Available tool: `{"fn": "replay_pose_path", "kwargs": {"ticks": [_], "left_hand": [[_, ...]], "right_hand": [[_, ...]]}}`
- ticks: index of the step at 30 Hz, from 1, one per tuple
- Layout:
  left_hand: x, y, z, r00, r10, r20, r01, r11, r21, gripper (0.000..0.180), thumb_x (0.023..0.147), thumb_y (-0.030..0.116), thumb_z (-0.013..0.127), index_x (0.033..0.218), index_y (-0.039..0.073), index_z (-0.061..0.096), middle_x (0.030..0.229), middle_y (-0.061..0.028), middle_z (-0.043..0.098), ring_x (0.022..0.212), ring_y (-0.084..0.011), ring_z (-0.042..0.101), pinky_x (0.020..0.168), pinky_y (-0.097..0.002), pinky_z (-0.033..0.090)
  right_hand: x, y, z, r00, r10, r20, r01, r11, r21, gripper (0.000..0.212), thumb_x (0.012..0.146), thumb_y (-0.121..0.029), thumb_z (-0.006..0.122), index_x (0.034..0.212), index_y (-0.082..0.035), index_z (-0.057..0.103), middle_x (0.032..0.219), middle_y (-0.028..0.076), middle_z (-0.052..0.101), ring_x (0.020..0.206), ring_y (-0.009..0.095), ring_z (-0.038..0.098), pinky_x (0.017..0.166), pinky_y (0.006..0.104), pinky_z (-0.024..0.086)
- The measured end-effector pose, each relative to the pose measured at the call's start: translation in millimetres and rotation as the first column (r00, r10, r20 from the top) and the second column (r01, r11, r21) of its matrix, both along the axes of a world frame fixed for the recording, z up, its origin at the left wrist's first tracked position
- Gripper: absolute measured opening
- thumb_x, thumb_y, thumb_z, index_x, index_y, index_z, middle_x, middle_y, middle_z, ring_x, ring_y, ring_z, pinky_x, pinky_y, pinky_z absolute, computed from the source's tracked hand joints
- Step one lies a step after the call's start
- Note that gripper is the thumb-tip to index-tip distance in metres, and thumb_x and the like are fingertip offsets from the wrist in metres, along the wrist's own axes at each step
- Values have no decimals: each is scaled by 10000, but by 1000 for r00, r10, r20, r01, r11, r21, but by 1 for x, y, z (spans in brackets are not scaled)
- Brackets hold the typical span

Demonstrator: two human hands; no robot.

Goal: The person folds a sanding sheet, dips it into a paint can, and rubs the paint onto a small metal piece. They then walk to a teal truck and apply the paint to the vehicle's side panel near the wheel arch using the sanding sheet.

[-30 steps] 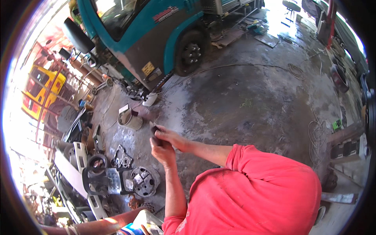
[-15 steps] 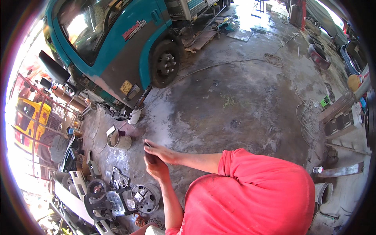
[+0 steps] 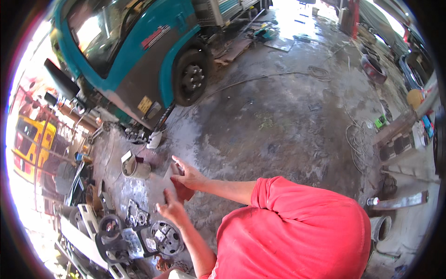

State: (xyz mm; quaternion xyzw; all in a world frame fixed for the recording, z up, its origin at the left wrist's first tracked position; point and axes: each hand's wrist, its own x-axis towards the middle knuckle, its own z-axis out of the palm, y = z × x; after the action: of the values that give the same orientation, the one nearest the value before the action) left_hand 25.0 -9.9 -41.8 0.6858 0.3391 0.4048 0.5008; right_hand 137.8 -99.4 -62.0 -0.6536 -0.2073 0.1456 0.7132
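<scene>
A thin reddish-brown and grey sheet (image 3: 182,189), perhaps sandpaper, is in my right hand (image 3: 191,178). That hand is closed on it, with the thumb across its face. Just below and to the left, my left hand (image 3: 173,209) has its thumb and fingers apart. Its fingertips are close to the sheet's lower edge; blur hides whether they touch. Beyond both hands stands a pale bucket (image 3: 136,168) with things inside.
A teal truck (image 3: 134,69) stands at the upper left, its front wheel (image 3: 192,76) on the stained floor. Car parts, including a wheel rim (image 3: 166,238), lie at lower left. A hose (image 3: 260,78) crosses the floor; cables (image 3: 357,146) lie at right beside a wooden post (image 3: 395,128).
My hands have come apart from being pressed together. The left has moved down and to the left and opened. More of the sheet's face now shows in my right hand.
</scene>
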Motion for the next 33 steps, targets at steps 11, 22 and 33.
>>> {"fn": "replay_pose_path", "kwargs": {"ticks": [11,22,33], "left_hand": [[-16,-33,7,995,-15,-101,60,889,454,228,998,58,656,1224,33,675,1014,-232,722,969,-500,715,796,-502,581],[-31,83,-19,995,4,97,-1,999,-32,157,1023,109,736,1135,2,760,1011,-110,804,928,-232,764,776,-386,606],[-76,125,8,848,106,519,314,689,-653,476,1053,589,673,1022,114,663,843,-39,677,626,-157,631,548,-306,500]], "right_hand": [[-15,10,-3,685,586,-432,-452,808,378,562,1171,-366,542,1663,-98,492,1622,35,555,1380,153,565,1195,343,432],[-66,-8,-13,556,816,-155,-811,574,112,555,1195,-336,478,1586,53,538,1571,131,612,1447,204,521,1252,347,359],[-61,-25,21,380,666,-642,-526,727,442,360,1087,-203,709,1369,16,659,1235,108,765,1060,194,771,951,379,640]]}}
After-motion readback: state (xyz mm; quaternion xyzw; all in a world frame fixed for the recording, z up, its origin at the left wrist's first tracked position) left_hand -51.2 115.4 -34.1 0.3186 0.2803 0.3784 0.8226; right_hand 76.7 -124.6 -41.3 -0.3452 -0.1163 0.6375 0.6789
